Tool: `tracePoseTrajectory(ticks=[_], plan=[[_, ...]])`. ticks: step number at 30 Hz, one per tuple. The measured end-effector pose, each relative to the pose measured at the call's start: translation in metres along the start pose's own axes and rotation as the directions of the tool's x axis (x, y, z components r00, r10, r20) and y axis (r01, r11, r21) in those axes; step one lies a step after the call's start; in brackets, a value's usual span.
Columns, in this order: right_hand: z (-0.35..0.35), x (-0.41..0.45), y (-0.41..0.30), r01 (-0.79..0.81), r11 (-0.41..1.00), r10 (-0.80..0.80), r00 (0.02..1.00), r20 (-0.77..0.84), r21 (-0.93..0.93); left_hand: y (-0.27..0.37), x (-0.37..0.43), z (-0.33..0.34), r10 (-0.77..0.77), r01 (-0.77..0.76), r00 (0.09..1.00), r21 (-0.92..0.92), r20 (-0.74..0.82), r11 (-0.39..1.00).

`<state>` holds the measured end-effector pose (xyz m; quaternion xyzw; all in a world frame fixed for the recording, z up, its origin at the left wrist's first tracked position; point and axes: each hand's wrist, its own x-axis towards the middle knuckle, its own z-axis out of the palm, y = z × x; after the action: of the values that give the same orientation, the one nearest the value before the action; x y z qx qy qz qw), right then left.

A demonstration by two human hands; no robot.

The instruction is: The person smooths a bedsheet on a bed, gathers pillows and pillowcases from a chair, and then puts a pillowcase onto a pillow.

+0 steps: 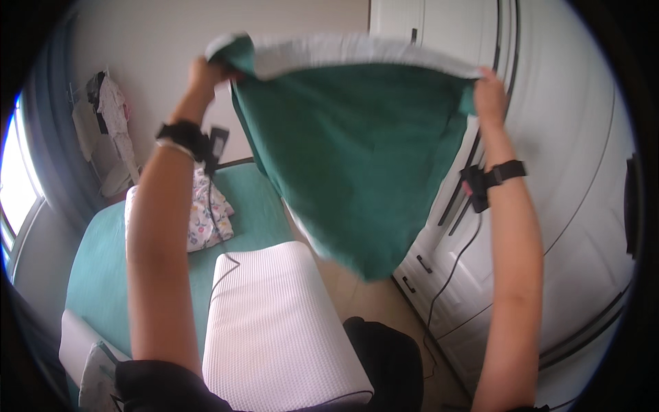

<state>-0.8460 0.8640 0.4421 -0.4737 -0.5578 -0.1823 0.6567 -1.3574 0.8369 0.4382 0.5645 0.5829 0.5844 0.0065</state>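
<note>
Both of my arms are raised, and a green fabric cover with a pale edge hangs between my hands. My left hand grips its upper left corner, where the cloth bunches over the fingers. My right hand holds the upper right corner. The cloth sags towards a rounded point at its lower end. Below it, a white textured pillow lies on the near right part of the bed. Each wrist wears a black strap with a small device and a cable.
The bed has a green sheet; folded floral fabric lies on it. White wardrobes line the right side. Clothes hang on a rack at the far left, near a grey curtain and a window. Cables dangle from both wrist devices.
</note>
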Motion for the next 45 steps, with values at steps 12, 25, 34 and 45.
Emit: tracePoseTrajectory(ticks=[12, 25, 34, 45], plan=[[-0.111, -0.188, -0.018, 0.394, 0.83, -0.531, 0.776, 0.341, 0.395, -0.039, -0.227, -0.195, 0.768, -0.791, 0.602, 0.292, 0.22, 0.537], [-0.189, -0.303, -0.001, 0.21, 0.731, -0.676, 0.355, 0.646, 0.649, -0.046, -0.531, -0.194, -0.327, 0.357, 0.891, -0.04, 0.316, 0.933], [-0.211, -0.275, -0.034, 0.24, 0.79, -0.608, 0.418, 0.674, 0.564, -0.044, -0.528, -0.214, -0.488, 0.564, 0.826, -0.412, 0.283, 0.715], [-0.203, -0.297, -0.026, -0.024, 0.8, -0.594, 0.112, 0.797, 0.6, -0.019, -0.509, -0.234, -0.642, 0.325, 0.69, 0.649, 0.335, 0.688]])
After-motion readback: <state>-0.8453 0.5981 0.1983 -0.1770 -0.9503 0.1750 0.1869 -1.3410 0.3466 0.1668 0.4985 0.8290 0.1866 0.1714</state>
